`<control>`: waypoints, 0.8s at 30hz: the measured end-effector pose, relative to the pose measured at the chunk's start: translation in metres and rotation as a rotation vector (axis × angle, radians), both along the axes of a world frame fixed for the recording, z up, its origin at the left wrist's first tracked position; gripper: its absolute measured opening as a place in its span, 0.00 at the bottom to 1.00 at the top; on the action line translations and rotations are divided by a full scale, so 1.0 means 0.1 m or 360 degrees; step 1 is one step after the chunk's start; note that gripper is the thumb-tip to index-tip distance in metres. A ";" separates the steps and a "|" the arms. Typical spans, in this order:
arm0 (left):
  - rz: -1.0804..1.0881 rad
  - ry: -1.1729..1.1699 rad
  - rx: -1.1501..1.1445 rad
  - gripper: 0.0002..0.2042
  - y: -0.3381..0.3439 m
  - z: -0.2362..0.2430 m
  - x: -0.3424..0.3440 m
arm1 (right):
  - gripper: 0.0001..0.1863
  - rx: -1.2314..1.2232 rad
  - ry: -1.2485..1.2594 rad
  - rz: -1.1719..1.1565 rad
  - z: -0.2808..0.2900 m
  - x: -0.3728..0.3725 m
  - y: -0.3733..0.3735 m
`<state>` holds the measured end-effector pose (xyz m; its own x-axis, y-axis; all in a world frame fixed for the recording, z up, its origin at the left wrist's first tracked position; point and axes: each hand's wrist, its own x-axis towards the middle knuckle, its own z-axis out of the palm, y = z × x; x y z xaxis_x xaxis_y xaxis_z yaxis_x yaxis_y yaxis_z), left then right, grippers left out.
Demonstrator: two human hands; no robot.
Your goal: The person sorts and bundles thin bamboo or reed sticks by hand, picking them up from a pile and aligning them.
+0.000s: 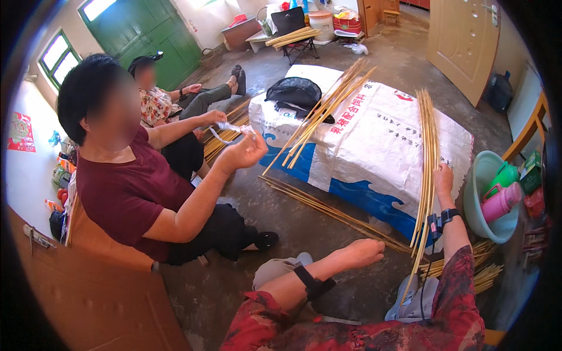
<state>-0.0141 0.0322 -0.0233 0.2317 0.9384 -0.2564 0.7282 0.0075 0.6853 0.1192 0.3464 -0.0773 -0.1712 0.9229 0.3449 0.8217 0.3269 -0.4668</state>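
Note:
My right hand (443, 175) grips a long bundle of thin straw-coloured sticks (424, 146), which lies over the right side of a white woven sheet (374, 149) with printing and blue waves. The sticks extend down past the sheet's edge toward my feet. My left hand (366, 251) hangs low at the lower middle, fingers curled; whatever it may hold is hidden. It is beside loose sticks (328, 207) on the floor. A second bundle (316, 126) lies on the sheet next to a black mesh item (293, 92).
A person in maroon (129, 199) sits close on my left, holding a white strip (228, 127); another (155, 105) sits behind. A teal basin (474, 219) with thermoses, a wooden chair (527, 134) and short stick bundles (483, 272) are at my right. An open door (453, 47) stands beyond.

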 end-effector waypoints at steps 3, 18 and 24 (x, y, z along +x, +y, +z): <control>0.0022 0.0011 -0.0040 0.10 -0.04 0.04 0.00 | 0.10 -0.0046 -0.0037 -0.0011 -0.08 0.01 0.04; -0.0045 0.0028 -0.0006 0.11 0.04 0.17 0.07 | 0.13 -0.0534 -0.0069 -0.0050 0.17 -0.03 -0.04; -0.0033 0.0114 0.0000 0.11 0.01 0.17 0.06 | 0.15 -0.0601 -0.0159 -0.0069 0.21 -0.04 -0.05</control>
